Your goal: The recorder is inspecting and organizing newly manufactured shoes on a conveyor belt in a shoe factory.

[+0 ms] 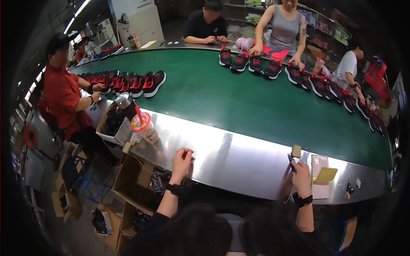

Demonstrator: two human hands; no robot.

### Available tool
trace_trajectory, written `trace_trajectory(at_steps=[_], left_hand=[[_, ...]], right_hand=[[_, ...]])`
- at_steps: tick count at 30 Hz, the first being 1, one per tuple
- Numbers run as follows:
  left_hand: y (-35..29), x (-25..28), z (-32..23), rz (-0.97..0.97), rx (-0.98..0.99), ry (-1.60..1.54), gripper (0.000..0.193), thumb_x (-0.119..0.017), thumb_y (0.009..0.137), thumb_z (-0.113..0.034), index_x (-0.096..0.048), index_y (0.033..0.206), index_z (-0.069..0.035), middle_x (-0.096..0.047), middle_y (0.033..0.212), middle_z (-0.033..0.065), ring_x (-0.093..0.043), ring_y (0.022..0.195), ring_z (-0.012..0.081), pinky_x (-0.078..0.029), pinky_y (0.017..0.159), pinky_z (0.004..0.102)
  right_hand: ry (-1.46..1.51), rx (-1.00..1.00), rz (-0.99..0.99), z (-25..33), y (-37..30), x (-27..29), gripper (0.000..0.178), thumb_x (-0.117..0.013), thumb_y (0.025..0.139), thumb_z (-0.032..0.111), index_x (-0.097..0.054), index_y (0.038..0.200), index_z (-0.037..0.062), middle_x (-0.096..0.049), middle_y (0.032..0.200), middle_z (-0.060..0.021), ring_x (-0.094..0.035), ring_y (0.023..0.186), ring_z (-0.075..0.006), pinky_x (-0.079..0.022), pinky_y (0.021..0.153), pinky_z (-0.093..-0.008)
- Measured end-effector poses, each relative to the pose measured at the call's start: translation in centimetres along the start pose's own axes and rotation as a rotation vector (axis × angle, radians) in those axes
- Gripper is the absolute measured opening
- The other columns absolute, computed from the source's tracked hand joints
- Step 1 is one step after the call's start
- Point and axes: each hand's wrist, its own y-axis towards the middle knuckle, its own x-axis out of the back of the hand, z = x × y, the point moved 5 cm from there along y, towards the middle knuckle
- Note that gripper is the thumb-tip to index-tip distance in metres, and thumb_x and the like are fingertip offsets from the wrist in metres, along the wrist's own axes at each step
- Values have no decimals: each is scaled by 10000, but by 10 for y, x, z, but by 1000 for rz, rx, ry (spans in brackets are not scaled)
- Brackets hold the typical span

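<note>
My left hand (183, 160) hovers over the front of the metal ledge. Its thumb and fingertips are pinched together, and whatever may be between them is too small to tell. My right hand (302, 174) is farther right on the ledge, its fingers closed on a slim dark hand tool (291, 161); its exact kind is unclear. Just beyond the tool's tip lies a tan block (296, 150). To the right of that hand are a printed sheet (320, 190) and a yellow slip of paper (326, 175). Both my wrists wear black bands.
A green conveyor belt (200, 98) carries black-and-red sneakers (154, 83) at left and more sneakers (273, 68) at far right. A drink cup (147, 130) and a white box (113, 128) stand left. Cardboard boxes (136, 181) sit below. Several co-workers surround the belt.
</note>
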Motion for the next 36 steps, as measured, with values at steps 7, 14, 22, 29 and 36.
trace_trajectory(at_steps=[7, 14, 22, 29, 36], left_hand=[[24, -1, -22, 187, 332, 60, 172, -549, 912, -179, -639, 869, -38, -655, 722, 35, -623, 642, 98, -472, 515, 250], [50, -6, -32, 172, 192, 427, 200, -548, 893, -202, -645, 835, -37, -645, 628, 90, -615, 498, 186, -480, 503, 300], [95, -29, -49, 93, -60, 647, 161, -630, 818, -227, -670, 799, -72, -599, 623, 69, -599, 627, 235, -470, 575, 363], [104, -37, -48, 27, -111, 565, 132, -660, 750, -178, -620, 670, -80, -536, 572, 47, -539, 561, 207, -407, 510, 342], [88, -23, -11, -47, 9, 369, 164, -636, 761, -184, -657, 662, -56, -585, 596, 59, -511, 509, 179, -382, 486, 302]], right_hand=[[120, 42, 108, 19, 51, 34, 367, -700, 774, 186, -647, 1117, 66, -570, 1214, -181, -507, 1114, -361, -441, 948, -418], [237, 361, 379, 72, 143, 38, 378, -660, 827, 268, -636, 1157, 85, -567, 1231, -178, -501, 1149, -368, -423, 974, -426], [717, 234, 743, 70, 344, -21, 390, -646, 891, 298, -610, 1209, 74, -643, 1102, -54, -587, 912, -127, -524, 709, -295], [873, -191, 604, 45, 525, -157, 372, -614, 886, 193, -572, 1222, 39, -613, 1063, -58, -596, 916, -176, -556, 747, -338], [1500, -596, 340, 80, 587, -257, 565, -570, 893, 101, -366, 1416, 172, -398, 1385, -114, -558, 995, -263, -550, 780, -384]])
